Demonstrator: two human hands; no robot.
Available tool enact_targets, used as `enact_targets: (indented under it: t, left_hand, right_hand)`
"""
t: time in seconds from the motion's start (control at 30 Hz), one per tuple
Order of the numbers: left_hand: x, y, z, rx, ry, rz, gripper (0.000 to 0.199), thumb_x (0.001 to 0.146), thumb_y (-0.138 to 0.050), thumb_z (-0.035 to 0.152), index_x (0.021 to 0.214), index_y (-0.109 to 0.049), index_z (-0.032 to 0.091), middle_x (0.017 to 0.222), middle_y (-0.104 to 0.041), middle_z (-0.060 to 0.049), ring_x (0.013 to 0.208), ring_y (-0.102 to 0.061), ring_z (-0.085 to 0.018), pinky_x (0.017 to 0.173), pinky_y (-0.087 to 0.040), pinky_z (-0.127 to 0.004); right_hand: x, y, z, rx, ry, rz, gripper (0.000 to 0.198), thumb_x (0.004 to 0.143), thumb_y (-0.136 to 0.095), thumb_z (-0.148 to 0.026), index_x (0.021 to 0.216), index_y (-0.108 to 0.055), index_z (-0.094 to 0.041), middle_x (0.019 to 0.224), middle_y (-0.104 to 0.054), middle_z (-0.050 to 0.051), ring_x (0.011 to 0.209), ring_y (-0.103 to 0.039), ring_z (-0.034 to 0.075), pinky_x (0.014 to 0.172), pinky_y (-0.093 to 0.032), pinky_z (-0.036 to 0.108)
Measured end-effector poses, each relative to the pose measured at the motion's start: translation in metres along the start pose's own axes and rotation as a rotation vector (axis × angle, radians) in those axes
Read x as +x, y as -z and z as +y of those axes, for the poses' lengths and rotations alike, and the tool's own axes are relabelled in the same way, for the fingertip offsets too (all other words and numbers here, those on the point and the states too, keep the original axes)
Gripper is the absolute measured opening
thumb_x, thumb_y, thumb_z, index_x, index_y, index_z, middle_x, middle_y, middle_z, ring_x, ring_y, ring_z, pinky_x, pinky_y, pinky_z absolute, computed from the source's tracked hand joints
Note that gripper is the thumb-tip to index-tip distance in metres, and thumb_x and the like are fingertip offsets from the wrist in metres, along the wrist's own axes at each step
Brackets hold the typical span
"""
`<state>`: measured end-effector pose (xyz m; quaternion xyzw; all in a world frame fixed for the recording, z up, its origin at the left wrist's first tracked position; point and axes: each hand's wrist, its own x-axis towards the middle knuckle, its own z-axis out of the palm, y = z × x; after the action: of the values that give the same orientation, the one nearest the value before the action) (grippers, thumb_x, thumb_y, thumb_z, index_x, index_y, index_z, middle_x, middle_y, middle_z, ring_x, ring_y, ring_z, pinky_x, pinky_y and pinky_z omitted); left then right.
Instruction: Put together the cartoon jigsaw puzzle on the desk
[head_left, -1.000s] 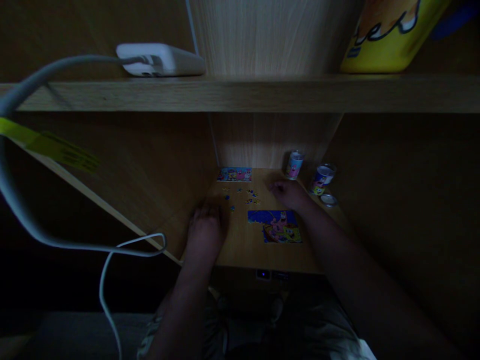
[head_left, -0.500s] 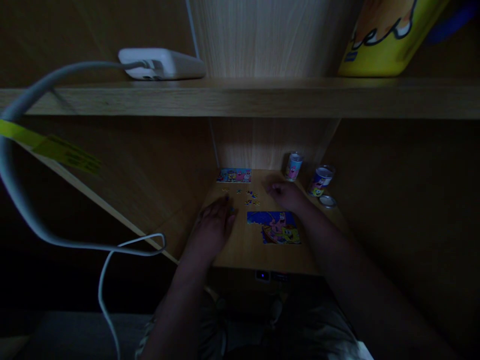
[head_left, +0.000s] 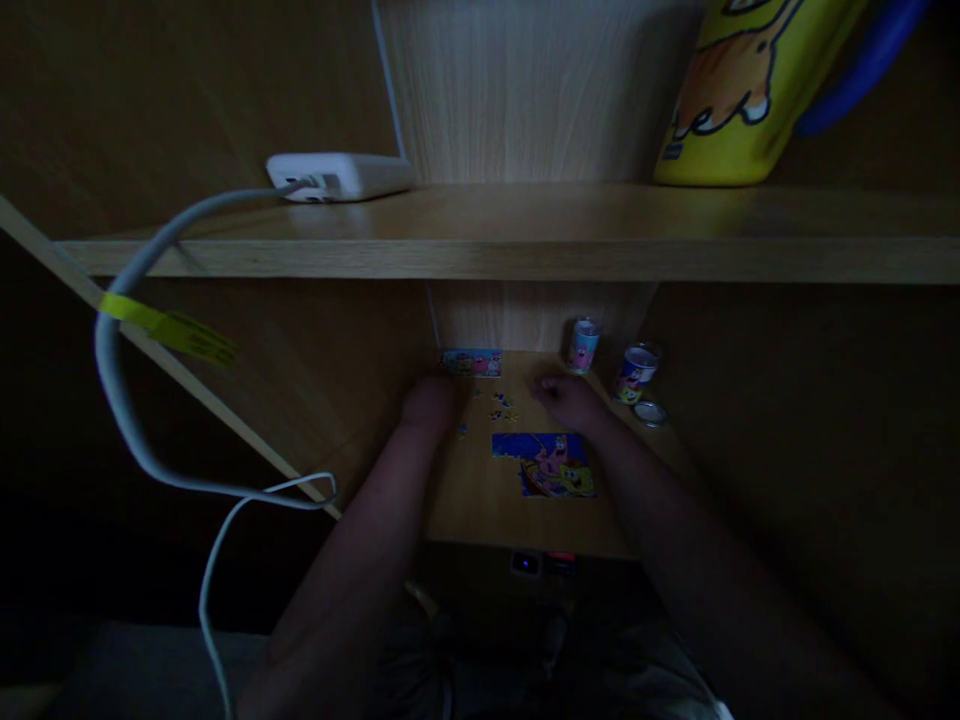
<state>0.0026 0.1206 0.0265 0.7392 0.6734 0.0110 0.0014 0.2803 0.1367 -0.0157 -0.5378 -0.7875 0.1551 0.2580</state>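
At the left of the small wooden table (head_left: 480, 510), my left hand (head_left: 430, 402) has reached to the near left corner of a finished cartoon picture strip (head_left: 480, 364). Its fingers are hidden and dark, so its grip does not show. My right hand (head_left: 568, 398) rests with curled fingers on the right of the table; what they hold, if anything, cannot be made out. Between the hands lie several small loose jigsaw pieces (head_left: 502, 400), with one piece (head_left: 462, 430) apart from them. Nearer me is a partly assembled blue and pink jigsaw puzzle (head_left: 559, 468), its lower left part absent.
Two cartoon-printed cans, a pink-blue can (head_left: 583, 346) and a dark blue can (head_left: 634, 374), stand at the back right beside a round metal lid (head_left: 650, 413). Overhead, a shelf (head_left: 487, 258) bears a white charger (head_left: 345, 177) with a hanging cable (head_left: 124, 400) and a yellow mug (head_left: 727, 110).
My left hand has moved forward, away from the loose pieces, to the picture strip's corner. My right hand stays in place on the table. The view has tilted up slightly.
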Motion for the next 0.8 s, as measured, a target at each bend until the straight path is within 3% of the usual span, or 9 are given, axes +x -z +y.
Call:
enact_targets:
  t: [0.3,0.67,0.8]
  left_hand:
    - [0.015,-0.022,-0.005,-0.088,0.029,0.025,0.039,0.104,-0.048,0.031,0.113,-0.080,0.012,0.114,-0.079,-0.021,0.104,-0.077,-0.029,0.094,-0.058,-0.033]
    - [0.003,-0.022,-0.004,-0.250,-0.111,0.097,0.027,0.099,-0.061,0.039,0.100,-0.080,0.020,0.107,-0.080,-0.012,0.101,-0.074,-0.025,0.093,-0.056,-0.032]
    - [0.002,-0.025,-0.006,-0.298,-0.141,0.143,0.035,0.099,-0.062,0.038,0.124,-0.075,0.018,0.123,-0.077,-0.014,0.111,-0.072,-0.028,0.100,-0.055,-0.036]
  right_hand:
    - [-0.001,0.001,-0.003,0.001,-0.013,-0.003,0.041,0.103,-0.050,-0.045,0.074,-0.065,-0.020,0.069,-0.067,0.003,0.064,-0.057,0.016,0.060,-0.033,0.029]
    - [-0.005,0.003,-0.008,-0.025,-0.028,-0.026,0.044,0.103,-0.051,-0.049,0.074,-0.069,-0.021,0.069,-0.069,0.003,0.064,-0.060,0.017,0.061,-0.036,0.030]
    - [-0.002,0.008,-0.001,0.045,-0.054,0.027,0.040,0.102,-0.053,-0.046,0.082,-0.076,-0.021,0.081,-0.077,0.006,0.075,-0.067,0.020,0.070,-0.044,0.030]
